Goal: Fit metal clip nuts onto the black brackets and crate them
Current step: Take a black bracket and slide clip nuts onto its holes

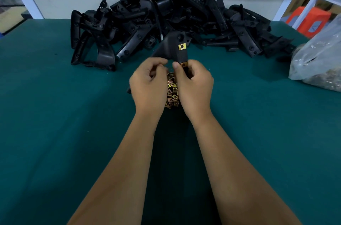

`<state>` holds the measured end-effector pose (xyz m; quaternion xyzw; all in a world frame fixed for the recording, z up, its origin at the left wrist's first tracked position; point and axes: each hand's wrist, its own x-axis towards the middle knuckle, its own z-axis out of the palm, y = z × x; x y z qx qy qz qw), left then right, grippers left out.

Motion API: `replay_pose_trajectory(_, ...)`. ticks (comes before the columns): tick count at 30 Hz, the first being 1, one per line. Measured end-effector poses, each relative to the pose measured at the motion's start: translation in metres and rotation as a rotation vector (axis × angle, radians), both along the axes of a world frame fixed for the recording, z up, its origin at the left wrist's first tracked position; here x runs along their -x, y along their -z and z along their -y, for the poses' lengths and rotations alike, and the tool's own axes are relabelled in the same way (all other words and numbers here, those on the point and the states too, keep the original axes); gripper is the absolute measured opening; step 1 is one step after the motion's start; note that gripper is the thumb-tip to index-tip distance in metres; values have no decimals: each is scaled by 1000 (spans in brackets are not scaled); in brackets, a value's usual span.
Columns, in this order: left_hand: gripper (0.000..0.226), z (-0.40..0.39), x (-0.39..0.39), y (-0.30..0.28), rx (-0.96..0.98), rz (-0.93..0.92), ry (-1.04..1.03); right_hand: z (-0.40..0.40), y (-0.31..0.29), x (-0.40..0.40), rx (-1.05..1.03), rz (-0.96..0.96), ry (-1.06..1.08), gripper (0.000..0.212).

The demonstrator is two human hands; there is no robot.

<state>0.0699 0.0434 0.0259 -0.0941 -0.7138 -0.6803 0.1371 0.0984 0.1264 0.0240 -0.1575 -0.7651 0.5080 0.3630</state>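
Black moulded plastic bracket [172, 47] held upright over the green bench mat [55, 114], between both hands and in front of the heap of unfitted brackets [166, 16] at the back wall. One brass-coloured clip nut [182, 46] already sits on the bracket's upper tab; a second clip nut [183, 64] shows at the lower edge, just above the right thumb. Right hand [193, 84]: fingers curled round the bracket's lower arm, thumb pressing beside the second nut. Left hand [149, 82]: fingers curled, fingertips pinching the bracket's left edge; whether it also holds a loose nut cannot be told. Loose clip nuts [172, 92] lie piled on the mat directly beneath and between the hands. A clear plastic bag [317, 58] with more small parts rests at the right edge. No crate is in view. Judged step: seating the second nut. To do it well, steady the bracket with the left hand, keep the nut square to the tab, and push with the thumb until its hole lines up with the bracket's hole; a skewed nut is likely to jam or spring off
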Motion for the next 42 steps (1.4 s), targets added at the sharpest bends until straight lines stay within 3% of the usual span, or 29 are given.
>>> replay_pose_trajectory(4,31,9,8,3,325,-185,-245,-6,-3,1,176,-69,-26,16)
replay_pose_trajectory(6,37,11,12,5,410,-122,-169,-9,-4,2,279,-79,-55,15)
replay_pose_trajectory(9,29,10,13,8,367,-56,-5,-11,-4,1,322,-64,-76,13)
replay_pose_trajectory(12,24,11,12,8,395,-53,13,-13,-6,0,264,-69,-25,4)
replay_pose_trajectory(18,24,11,11,9,453,-124,41,-19,-3,-2,36,-40,106,22)
replay_pose_trajectory(24,21,7,11,12,408,-127,34,-17,-1,-2,-88,-59,171,30)
replay_pose_trajectory(30,23,8,13,12,370,-128,-18,-18,-2,-2,126,-61,68,35)
replay_pose_trajectory(34,17,8,15,10,161,-52,-25,-15,-3,-1,366,-101,-21,46)
replay_pose_trajectory(39,10,3,17,6,-153,144,82,-10,-4,-1,307,-45,-172,20)
replay_pose_trajectory(42,12,-2,14,6,-154,184,157,-3,-2,1,222,17,-236,8)
